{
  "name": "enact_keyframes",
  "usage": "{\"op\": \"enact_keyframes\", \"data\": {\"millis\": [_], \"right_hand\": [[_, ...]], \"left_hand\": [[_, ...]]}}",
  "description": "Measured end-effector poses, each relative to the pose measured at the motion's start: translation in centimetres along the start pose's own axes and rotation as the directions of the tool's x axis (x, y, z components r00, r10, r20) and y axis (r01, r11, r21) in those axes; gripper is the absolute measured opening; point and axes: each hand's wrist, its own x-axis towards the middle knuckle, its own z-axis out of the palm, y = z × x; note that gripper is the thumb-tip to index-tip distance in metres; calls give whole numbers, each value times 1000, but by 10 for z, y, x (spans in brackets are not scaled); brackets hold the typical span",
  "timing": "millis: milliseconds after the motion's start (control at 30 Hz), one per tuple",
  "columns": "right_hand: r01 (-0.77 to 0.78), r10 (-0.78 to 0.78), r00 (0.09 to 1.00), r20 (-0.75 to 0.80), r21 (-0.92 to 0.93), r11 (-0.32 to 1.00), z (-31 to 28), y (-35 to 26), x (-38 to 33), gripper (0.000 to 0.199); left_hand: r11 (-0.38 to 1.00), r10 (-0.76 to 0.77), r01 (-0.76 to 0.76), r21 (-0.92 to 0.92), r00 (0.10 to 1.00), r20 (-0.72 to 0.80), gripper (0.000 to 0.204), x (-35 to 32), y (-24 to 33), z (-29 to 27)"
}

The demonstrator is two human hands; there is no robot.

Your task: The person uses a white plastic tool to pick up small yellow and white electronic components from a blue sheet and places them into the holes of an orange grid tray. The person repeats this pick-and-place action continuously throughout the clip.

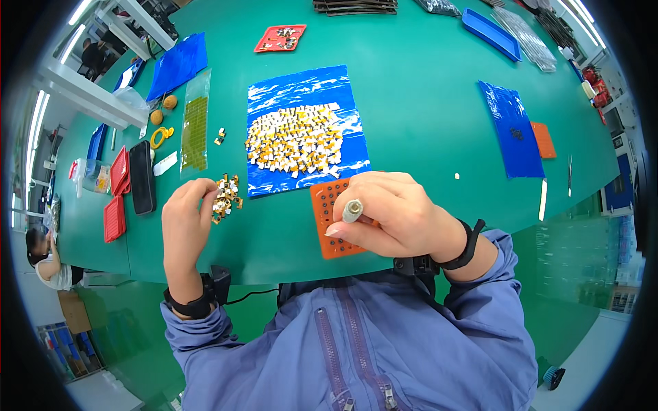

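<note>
Big green table (425, 89) in front of me, with loads of stuff on it. In the middle is a shiny blue sheet (264, 186) with a wide heap of tiny white-and-gold parts (295, 140) on it. My hands are well apart. The right hand (394, 212) is wrapped around a pen-like tool (353, 210) with a pale end, over an orange tray (339, 251) with rows of dark dots, so part of the tray's hidden. The left hand (186, 211) has its fingertips at the edge of a smaller pile of parts (227, 197), left of the tray; can't tell if there's a piece pinched in them. Further left I've got a black phone-shaped thing (142, 178), yellow scissors (160, 137) and a yellow-green sheet (195, 133). Up past the blue sheet there's a red tray (264, 47) with bits in it.
</note>
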Motion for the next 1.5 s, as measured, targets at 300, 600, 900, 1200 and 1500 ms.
{"op": "enact_keyframes", "data": {"millis": [300,600,900,1200,1500], "right_hand": [[-181,200,973,-117,151,972,-16,8,-4,21],[-294,436,876,-205,489,821,-29,18,-12,9],[-318,485,862,-149,588,744,-33,12,-11,11],[-463,545,838,43,585,666,-30,18,-12,12],[-463,506,861,57,500,732,-30,20,-9,11]], "left_hand": [[961,202,-157,-229,962,186,13,41,28,36],[951,261,-190,-245,916,304,13,59,30,74],[327,135,376,-867,889,437,12,43,53,32],[-504,324,271,-820,940,111,10,23,69,62],[-555,310,283,-782,943,121,11,18,71,67]]}}
